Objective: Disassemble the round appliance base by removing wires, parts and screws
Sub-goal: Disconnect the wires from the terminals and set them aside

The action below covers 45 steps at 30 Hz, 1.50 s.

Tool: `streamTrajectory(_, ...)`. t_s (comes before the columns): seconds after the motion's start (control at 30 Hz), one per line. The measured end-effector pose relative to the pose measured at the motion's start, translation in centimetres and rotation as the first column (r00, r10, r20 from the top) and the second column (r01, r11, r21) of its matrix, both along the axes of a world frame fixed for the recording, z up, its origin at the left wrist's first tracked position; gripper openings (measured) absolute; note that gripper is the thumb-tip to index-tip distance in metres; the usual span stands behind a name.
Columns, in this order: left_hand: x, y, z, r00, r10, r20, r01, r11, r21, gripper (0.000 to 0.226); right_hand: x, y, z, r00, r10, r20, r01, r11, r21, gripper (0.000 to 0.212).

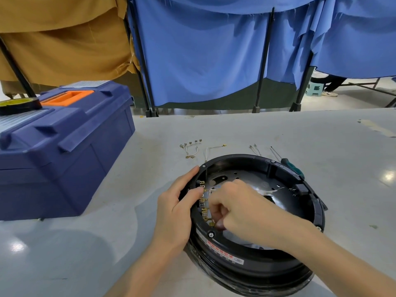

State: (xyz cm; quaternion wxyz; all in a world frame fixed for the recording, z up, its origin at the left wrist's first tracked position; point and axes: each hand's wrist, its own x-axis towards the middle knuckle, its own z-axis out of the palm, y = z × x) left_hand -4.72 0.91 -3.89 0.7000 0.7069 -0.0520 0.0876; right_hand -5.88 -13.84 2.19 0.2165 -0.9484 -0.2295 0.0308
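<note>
Base (259, 261) braced by left hand (174, 211); curled right hand (240, 207) pinches terminal (211, 223).

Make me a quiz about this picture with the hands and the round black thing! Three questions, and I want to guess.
1. True or false: the green-handled screwdriver lies on the grey table beyond the round black plastic appliance base, with no hand on it.
2. Where does the left hand rest? A: on the screwdriver. B: on the base's left rim. C: flat on the table, away from the base.
3. What small metal thing does the right hand pinch with curled fingers inside the base?
Key: 1 true. 2 B. 3 a brass terminal.
</note>
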Motion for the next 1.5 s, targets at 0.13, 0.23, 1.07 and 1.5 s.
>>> streamTrajectory(0.13, 0.1, 0.0, 0.1, 1.000, -0.010, 0.003, 0.010, 1.000, -0.004, 0.044, 0.3, 0.0, 0.2, 0.992, -0.096, 0.081, 0.094, 0.995, 0.022, 0.034)
streamTrajectory(0.23, 0.1, 0.1, 0.2, 1.000, -0.022, -0.006, 0.022, 1.000, -0.001, 0.043, 0.6, -0.7, 1.2, 0.976, -0.203, 0.076, 0.194, 0.974, 0.118, 0.023)
streamTrajectory(1.07, 0.8, 1.3, 0.2, 0.996, -0.047, 0.075, 0.037, 0.991, 0.131, 0.045, 17.7, -0.5, 1.7, 0.710, -0.278, -0.647, 0.691, 0.451, 0.565, 0.020)
streamTrajectory(1.5, 0.9, 1.3, -0.1, 0.997, -0.041, 0.070, 0.033, 0.993, 0.110, 0.044, 13.9, -1.5, 3.2, 0.920, -0.297, -0.257, 0.392, 0.734, 0.555, 0.014)
